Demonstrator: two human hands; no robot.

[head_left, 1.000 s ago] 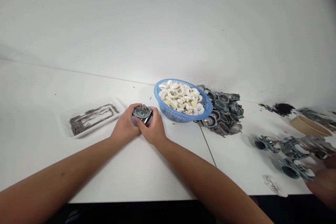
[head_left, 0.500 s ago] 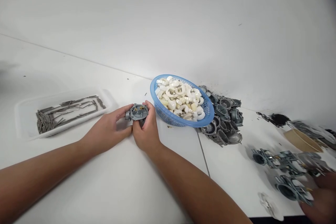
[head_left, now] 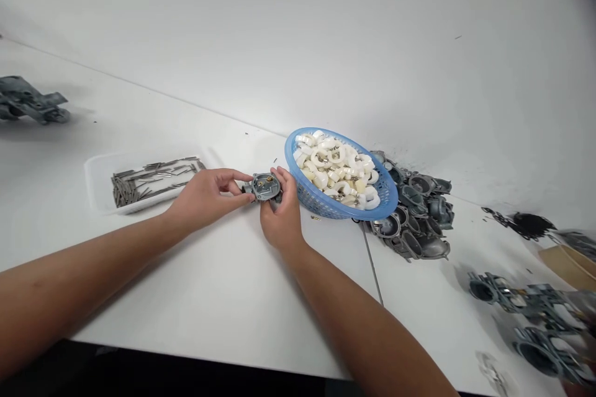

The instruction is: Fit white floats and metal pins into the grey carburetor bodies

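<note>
A grey metal carburetor body (head_left: 266,187) is held just above the white table, its open round face up with two brass jets showing inside. My right hand (head_left: 282,214) wraps around its right side and underside, fingers closed on it. My left hand (head_left: 209,195) pinches the small protruding part at its left side between thumb and fingertips. Just right of my right hand stands a blue plastic basket (head_left: 305,195) full of white ring-shaped floats (head_left: 338,167). Behind my left hand lies a clear white tray (head_left: 100,183) with many thin metal pins (head_left: 128,192).
More carburetor bodies (head_left: 412,211) are heaped right of the basket. Others with white parts (head_left: 535,353) stand at the right edge, partly blurred. A grey carburetor body (head_left: 30,99) lies far left. A small brass piece (head_left: 316,218) rests by the basket. The table's front edge (head_left: 205,356) shows below.
The view has shifted, so most things sit further right. The far-left carburetor body has come into view. My left fingertips have closed in on the held body's side part.
</note>
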